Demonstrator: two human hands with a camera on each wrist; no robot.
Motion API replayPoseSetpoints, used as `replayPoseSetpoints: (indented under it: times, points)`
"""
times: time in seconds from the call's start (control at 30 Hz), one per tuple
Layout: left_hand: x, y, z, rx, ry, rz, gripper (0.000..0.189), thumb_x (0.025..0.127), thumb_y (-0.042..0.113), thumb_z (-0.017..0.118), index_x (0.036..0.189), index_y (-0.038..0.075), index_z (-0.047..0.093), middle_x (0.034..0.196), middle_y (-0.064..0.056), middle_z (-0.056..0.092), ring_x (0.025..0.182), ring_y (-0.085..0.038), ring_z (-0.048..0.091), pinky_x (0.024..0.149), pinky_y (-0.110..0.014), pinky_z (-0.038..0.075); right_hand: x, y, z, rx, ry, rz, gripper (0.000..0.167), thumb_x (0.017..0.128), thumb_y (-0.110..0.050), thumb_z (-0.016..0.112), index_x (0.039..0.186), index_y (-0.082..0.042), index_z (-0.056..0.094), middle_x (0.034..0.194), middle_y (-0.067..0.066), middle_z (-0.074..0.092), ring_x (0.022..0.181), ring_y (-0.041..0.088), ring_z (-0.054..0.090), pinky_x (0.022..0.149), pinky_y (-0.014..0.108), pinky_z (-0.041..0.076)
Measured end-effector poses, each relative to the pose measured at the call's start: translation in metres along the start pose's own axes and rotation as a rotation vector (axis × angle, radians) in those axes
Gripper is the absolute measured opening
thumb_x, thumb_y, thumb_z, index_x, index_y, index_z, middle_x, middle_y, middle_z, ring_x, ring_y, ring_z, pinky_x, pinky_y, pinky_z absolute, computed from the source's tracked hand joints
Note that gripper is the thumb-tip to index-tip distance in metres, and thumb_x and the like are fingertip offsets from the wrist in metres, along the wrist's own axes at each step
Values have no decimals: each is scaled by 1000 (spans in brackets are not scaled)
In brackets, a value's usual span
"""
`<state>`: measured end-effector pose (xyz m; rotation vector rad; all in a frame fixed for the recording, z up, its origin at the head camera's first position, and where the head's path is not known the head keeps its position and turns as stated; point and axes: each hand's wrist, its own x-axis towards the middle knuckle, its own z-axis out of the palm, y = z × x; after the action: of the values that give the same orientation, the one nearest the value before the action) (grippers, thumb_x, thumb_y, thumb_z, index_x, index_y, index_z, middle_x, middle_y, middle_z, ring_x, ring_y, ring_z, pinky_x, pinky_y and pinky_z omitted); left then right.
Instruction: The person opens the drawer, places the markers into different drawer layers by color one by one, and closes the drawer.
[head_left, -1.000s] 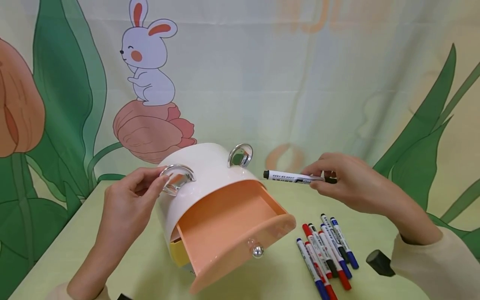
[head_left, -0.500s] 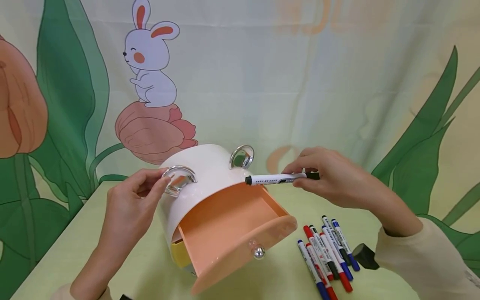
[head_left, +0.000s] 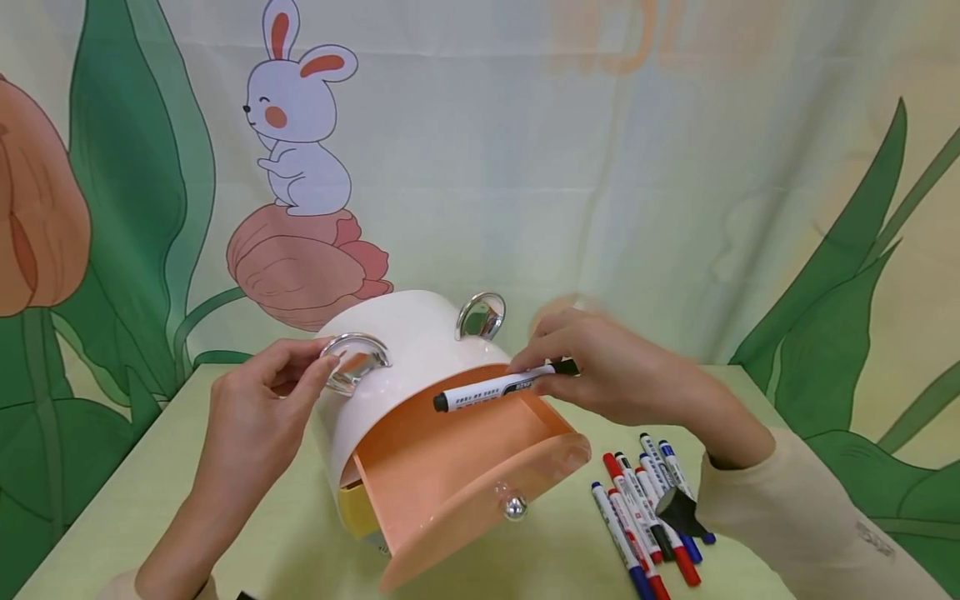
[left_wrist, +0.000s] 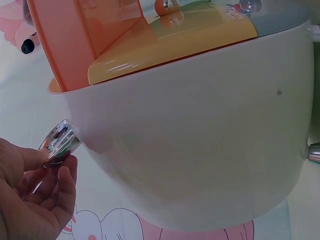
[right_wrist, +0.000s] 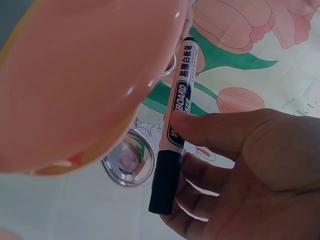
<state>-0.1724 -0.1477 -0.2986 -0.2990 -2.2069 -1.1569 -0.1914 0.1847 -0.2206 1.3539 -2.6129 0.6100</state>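
My right hand (head_left: 600, 367) pinches a whiteboard marker (head_left: 480, 392), white with black ends, above the pulled-out orange drawer (head_left: 450, 475). In the right wrist view the marker (right_wrist: 180, 100) lies between thumb and fingers, its black cap toward the palm side. The drawer belongs to a white rounded storage box (head_left: 408, 333) with two shiny silver ring-like ears. With thumb and fingers my left hand (head_left: 258, 408) grips the left silver ear (head_left: 356, 358); the left wrist view shows this ear (left_wrist: 61, 142) at the box's side. A silver knob (head_left: 514, 507) sits on the drawer front.
Several markers (head_left: 645, 517) with red, blue and black caps lie on the green table (head_left: 300, 508) right of the drawer, partly behind the right sleeve's black device (head_left: 681, 510). Below the open drawer a yellow drawer (head_left: 358, 510) shows. A printed rabbit backdrop (head_left: 600, 167) hangs behind.
My right hand has carried the marker leftward from beside the box to over the open drawer, its far end now tipped lower. The left hand has kept its grip on the ear.
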Motion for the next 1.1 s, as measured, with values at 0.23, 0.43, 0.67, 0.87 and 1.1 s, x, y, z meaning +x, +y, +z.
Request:
replayPoseSetpoints:
  times: [0.23,0.43,0.67,0.87,1.1]
  points:
    - [-1,-1,-1,-4,1,-4,20,96,15,76,112,3,77,97,-8,77,78,0,66,69,-8,51,9,-7,10,-4,-71,-1,19,89,-4,80,107,-10,81,96,-7,68,90,13,55,75,29,51]
    - [-2,-1,-2,5,-12,-25,21,97,17,75,113,3,77,98,-8,77,79,-3,66,70,-8,52,17,-13,18,48,-142,-32,18,91,-4,78,109,-8,80,100,-5,70,89,9,58,76,26,54]
    - [-2,-3,-2,6,-5,-8,21,97,16,75,114,3,76,98,-8,77,80,2,65,70,-8,51,23,-14,24,51,-181,-61,17,92,-4,77,108,-8,80,97,-7,71,91,11,58,79,25,52]
    - [-1,-3,-2,8,-3,-3,22,97,16,76,114,3,76,97,-7,77,79,1,65,70,-8,52,27,-14,26,86,-205,-56,17,93,-2,75,108,-8,80,97,-7,73,95,14,60,83,30,54]
    - [0,-2,-1,3,-5,-5,20,96,16,76,112,3,77,95,-6,77,79,0,66,69,-9,52,30,-16,27,88,-225,-46,17,92,-2,75,107,-8,80,96,-7,73,92,14,58,83,34,54]
